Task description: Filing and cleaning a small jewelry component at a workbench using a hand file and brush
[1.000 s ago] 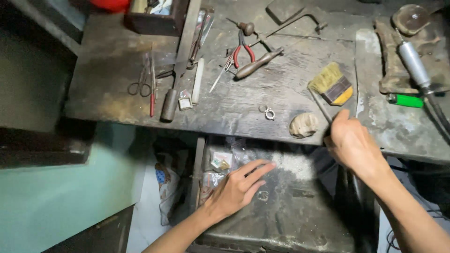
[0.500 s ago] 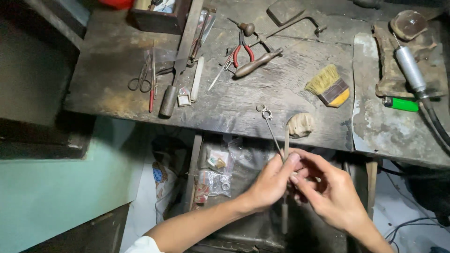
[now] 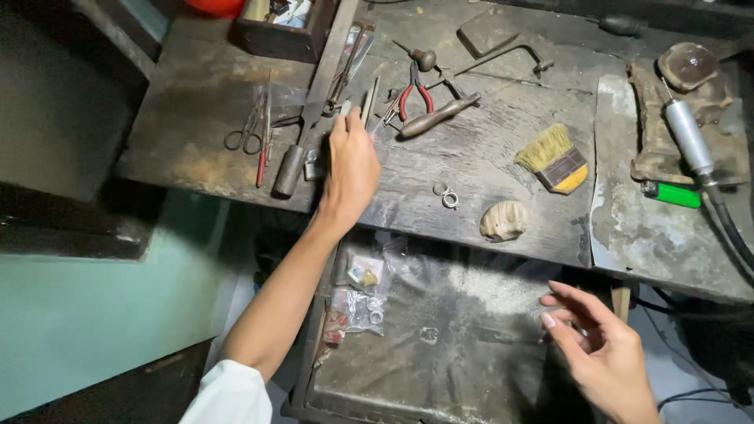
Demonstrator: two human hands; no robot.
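A: Where does the left hand (image 3: 351,169) lie?

B: It reaches up over the dark, worn workbench (image 3: 212,118), back of the hand toward the camera. Its fingertips meet the lower end of a flat metal file (image 3: 369,104) that lies among a cluster of tools near the bench's middle. The fingers curl around the file's end, but the hand covers the contact, so I cannot tell whether the grasp is closed or merely touching.

A: What lies beside that hand?

B: Just to its left, a long tool with a dark wooden handle (image 3: 289,169) points toward the bench edge; farther left lie scissors (image 3: 245,135). Above and to the right rest red-handled pliers (image 3: 415,92) and a wooden-handled tool (image 3: 437,117). Two small silver rings (image 3: 445,194) sit on the bench to the right of the wrist, near but apart from it.

A: And the right hand (image 3: 601,353)?

B: It hangs low, below the bench edge and over the open metal drawer (image 3: 440,345), fingers loosely spread, palm empty, holding nothing. It is well apart from the file.

A: Other things on the bench?

B: A yellow-handled brush (image 3: 554,157), a pale lump (image 3: 504,221), a green lighter (image 3: 672,194).
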